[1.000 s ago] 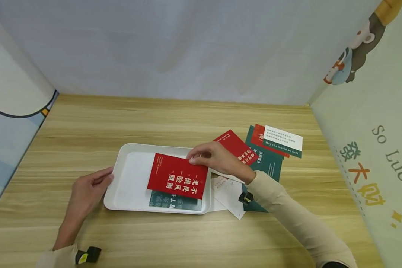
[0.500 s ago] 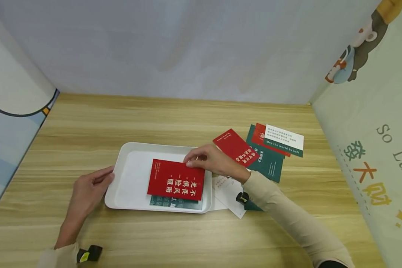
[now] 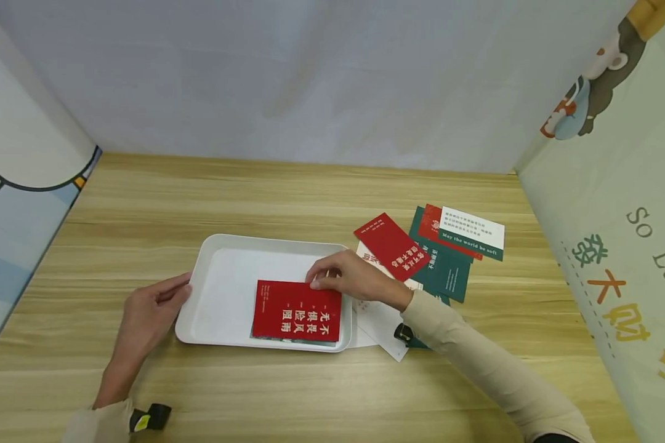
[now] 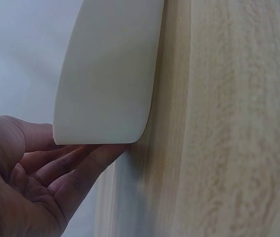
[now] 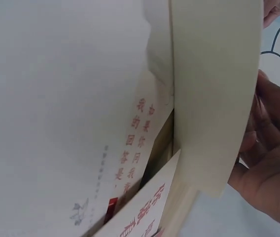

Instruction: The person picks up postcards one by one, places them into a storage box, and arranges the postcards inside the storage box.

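A red postcard (image 3: 297,311) with white Chinese characters lies over a green card (image 3: 294,340), whose lower edge shows, in the right half of a white tray (image 3: 216,289). My right hand (image 3: 360,277) reaches over the tray's far right corner and pinches the postcard's far edge between thumb and fingers. In the right wrist view the tray's outer wall (image 5: 214,98) hides the fingertips. My left hand (image 3: 149,317) holds the tray's left end, thumb at the rim; the left wrist view shows its fingers (image 4: 88,170) against the outside wall.
Right of the tray, cards overlap on the wooden table (image 3: 227,394): a red card (image 3: 393,246), a green card (image 3: 449,277), a white-and-green card (image 3: 471,231) and white cards (image 3: 379,320), partly under the right forearm. A fabric wall (image 3: 310,80) stands behind.
The red postcard has come down and toward the front of the tray with my right hand, covering most of the green card. My left hand has stayed on the tray.
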A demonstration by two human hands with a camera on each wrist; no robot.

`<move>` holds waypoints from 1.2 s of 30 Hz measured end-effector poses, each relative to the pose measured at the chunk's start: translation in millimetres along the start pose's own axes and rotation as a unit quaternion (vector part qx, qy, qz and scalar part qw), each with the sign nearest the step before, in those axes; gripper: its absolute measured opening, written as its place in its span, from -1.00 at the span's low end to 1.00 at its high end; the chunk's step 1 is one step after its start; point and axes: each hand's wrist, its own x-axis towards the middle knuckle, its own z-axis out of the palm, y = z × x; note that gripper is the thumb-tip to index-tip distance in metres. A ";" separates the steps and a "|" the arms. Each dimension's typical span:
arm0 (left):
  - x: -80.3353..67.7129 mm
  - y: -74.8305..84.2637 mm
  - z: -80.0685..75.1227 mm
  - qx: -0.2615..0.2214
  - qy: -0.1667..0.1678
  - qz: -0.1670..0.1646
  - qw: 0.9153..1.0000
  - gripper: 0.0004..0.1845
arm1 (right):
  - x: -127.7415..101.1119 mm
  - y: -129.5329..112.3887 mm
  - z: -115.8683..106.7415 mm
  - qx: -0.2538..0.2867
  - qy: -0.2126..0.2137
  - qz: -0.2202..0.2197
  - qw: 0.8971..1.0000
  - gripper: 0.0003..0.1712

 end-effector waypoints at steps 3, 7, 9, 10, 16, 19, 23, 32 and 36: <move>-0.1 0.0 0.2 -0.002 -0.003 -0.001 1.000 -0.59 | -1.4 1.2 0.9 -0.009 -0.007 0.002 1.000 -0.77; 0.2 -0.1 0.5 0.001 -0.002 0.001 1.000 -0.60 | -3.4 2.2 2.4 -0.025 -0.012 0.000 1.000 -0.82; 0.4 0.2 1.2 0.002 -0.001 0.002 1.000 -0.60 | -3.8 2.7 3.8 -0.034 -0.010 0.000 0.999 -0.83; 0.6 0.4 1.4 0.004 -0.001 0.003 1.000 -0.60 | -3.9 3.0 4.7 -0.039 -0.008 0.000 0.999 -0.83; 0.4 0.8 2.7 0.003 0.001 0.005 1.000 -0.60 | -2.8 3.0 10.2 -0.056 0.010 0.005 0.998 -0.87; 0.6 0.8 3.0 0.004 0.001 0.006 1.000 -0.61 | -2.9 1.8 12.2 -0.061 0.020 0.011 0.998 -0.88; 1.0 0.8 3.7 0.004 0.002 0.011 1.000 -0.61 | -3.6 1.1 13.8 -0.073 0.034 0.011 0.997 -0.88; 0.6 0.9 4.5 0.002 -0.004 0.006 1.000 -0.59 | -4.6 1.6 17.4 -0.104 0.051 0.024 0.993 -0.85; 0.0 -1.4 3.0 0.008 -0.005 -0.002 1.000 -0.58 | -6.2 -2.6 12.6 -0.136 0.074 0.023 0.988 -0.80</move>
